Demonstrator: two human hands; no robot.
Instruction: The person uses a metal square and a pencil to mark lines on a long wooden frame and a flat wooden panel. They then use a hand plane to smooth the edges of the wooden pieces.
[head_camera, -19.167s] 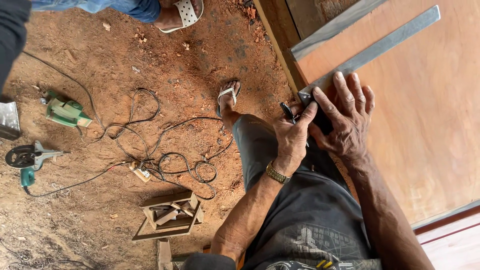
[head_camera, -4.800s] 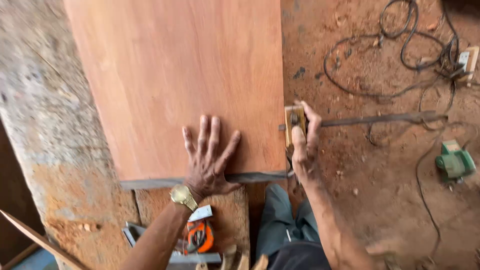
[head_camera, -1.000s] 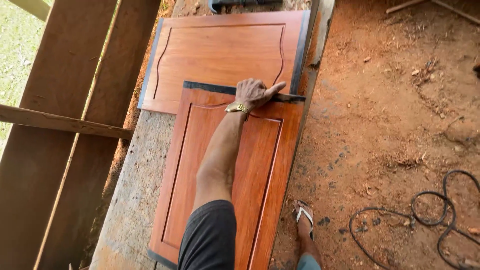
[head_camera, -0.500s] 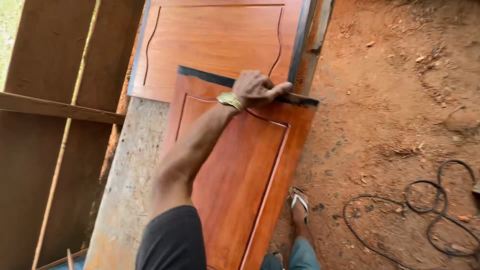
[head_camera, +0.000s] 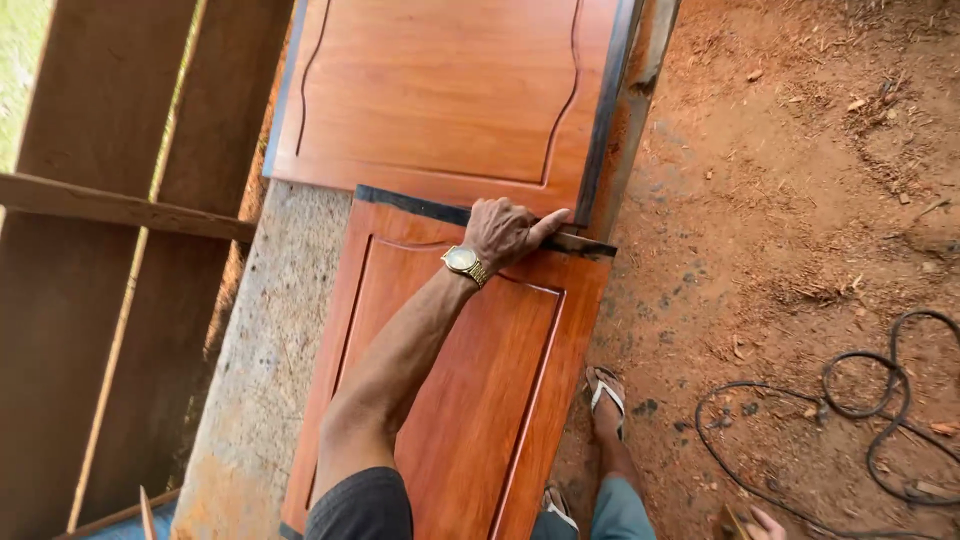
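My left hand (head_camera: 505, 228), with a gold watch on the wrist, grips the dark-banded far edge of an orange-brown panelled cabinet door (head_camera: 470, 390). That door lies on a rough concrete ledge (head_camera: 265, 350) and hangs past its right side. A second, similar door (head_camera: 440, 90) lies just beyond it, and the two edges almost touch. Only the fingertips of my right hand (head_camera: 768, 523) show at the bottom edge, next to a small wooden piece (head_camera: 733, 521). Whether they hold it is hidden.
My sandalled foot (head_camera: 605, 390) stands on red dirt strewn with sawdust. A black cable (head_camera: 860, 400) loops on the ground at the right. Wooden beams and a cross rail (head_camera: 110, 205) run along the left of the ledge.
The near door has slid toward me, off the far door it overlapped. My left hand has kept its grip on the edge.
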